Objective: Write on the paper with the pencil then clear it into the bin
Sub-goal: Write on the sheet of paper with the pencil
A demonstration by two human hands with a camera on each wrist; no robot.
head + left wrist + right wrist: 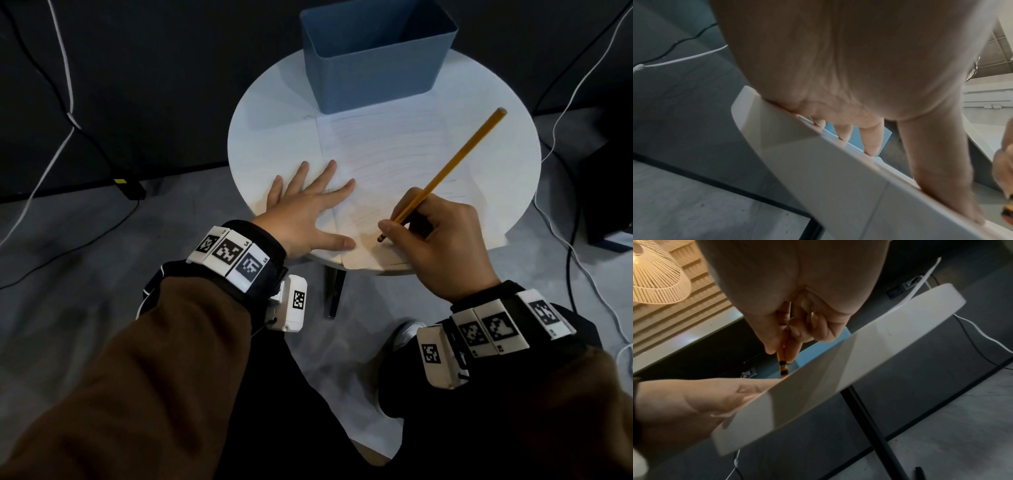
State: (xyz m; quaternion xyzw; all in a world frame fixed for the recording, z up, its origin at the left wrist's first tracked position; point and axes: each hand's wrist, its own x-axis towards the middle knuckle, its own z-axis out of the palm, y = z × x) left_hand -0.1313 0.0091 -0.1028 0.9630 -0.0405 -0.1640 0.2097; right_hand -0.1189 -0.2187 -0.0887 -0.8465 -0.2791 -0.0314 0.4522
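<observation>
A round white table (267,113) was seen from above, standing on a grey floor (68,274) crossed by black and white cables (65,102). At the far side of the tabletop a blue bin (373,68) was set upright, its near wall just beside the far edge of the paper. The paper (383,150) was spread flat across the middle and near part of the table, with its near corner hanging slightly over the table's edge (faint pencil lines could be made out on it, but nothing legible). The left hand (305,209) was laid flat, fingers straight and spread, pressing on the paper's left edge and the bare tabletop beside it; nothing was gripped by it. The right hand (435,240) was rested at the paper's near right part, its thumb and fingers curled and pinched round a yellow pencil (455,161). The pencil was held tilted, its long end raised toward the far right and its lower end touching the paper just beside the left thumb. In the right wrist view that lower end (782,365) was shown banded black and yellow below the fingertips (791,352)
</observation>
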